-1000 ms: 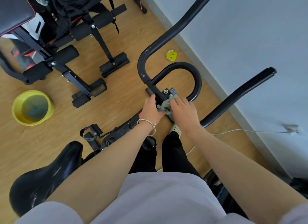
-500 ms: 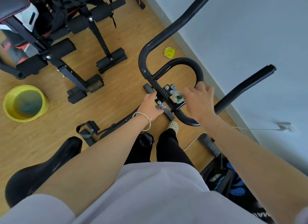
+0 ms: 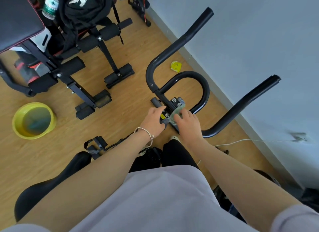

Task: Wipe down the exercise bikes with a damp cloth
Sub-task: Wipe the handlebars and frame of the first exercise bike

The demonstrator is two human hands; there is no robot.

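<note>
Wood floor (image 3: 131, 97) beneath exercise bike (image 3: 204, 88).
Cloth (image 3: 177, 113), mostly hidden, is gripped by right hand (image 3: 187, 127); handlebar clamp (image 3: 174, 101) is clasped by left hand (image 3: 153, 121).

Crumpled green cloth (image 3: 177, 111) on black handlebar clamp (image 3: 174, 101)

- Wooden floor (image 3: 129, 110): pale planks below the fingers (image 3: 183, 113).
- Yellow basin (image 3: 34, 136) holding water: well left of the fingers.
- Weight bench (image 3: 119, 75): left and beyond them.
- Small yellow object (image 3: 176, 66): beyond them, near the wall.
- White cable (image 3: 245, 140): to their right.
</note>
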